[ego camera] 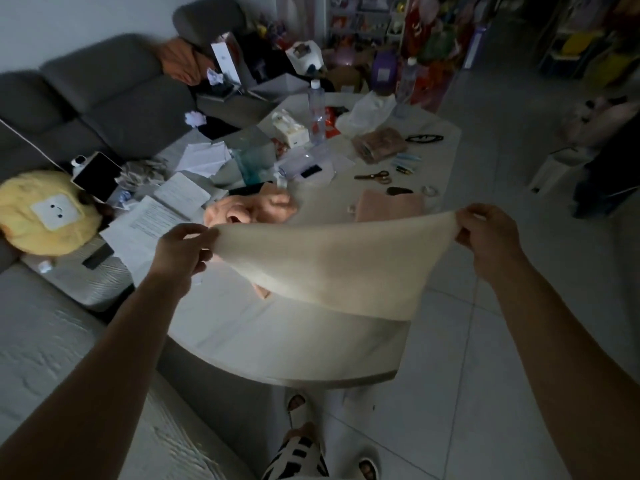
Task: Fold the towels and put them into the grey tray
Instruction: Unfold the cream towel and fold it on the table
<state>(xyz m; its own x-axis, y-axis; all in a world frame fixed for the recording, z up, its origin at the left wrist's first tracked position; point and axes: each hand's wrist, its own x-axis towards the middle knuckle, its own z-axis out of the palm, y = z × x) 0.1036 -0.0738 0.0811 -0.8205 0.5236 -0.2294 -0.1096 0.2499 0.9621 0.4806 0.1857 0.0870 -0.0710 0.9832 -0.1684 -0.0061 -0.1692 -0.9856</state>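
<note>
A cream towel [332, 268] hangs spread in the air above the near end of the white table [277, 334]. My left hand [183, 251] pinches its upper left corner and my right hand [485, 233] pinches its upper right corner. Its lower edge droops toward the table. A crumpled pink towel [256, 209] lies on the table just behind the cream one, partly hidden by it. A folded pink towel [391, 206] lies further right on the table. I cannot make out a grey tray.
The far table holds bottles [317, 112], a tissue box [291, 129], scissors [374, 176], papers [156, 220] and bags. A grey sofa [104, 98] with a yellow plush [45, 213] stands at left. Tiled floor [502, 341] lies to the right; my feet are below.
</note>
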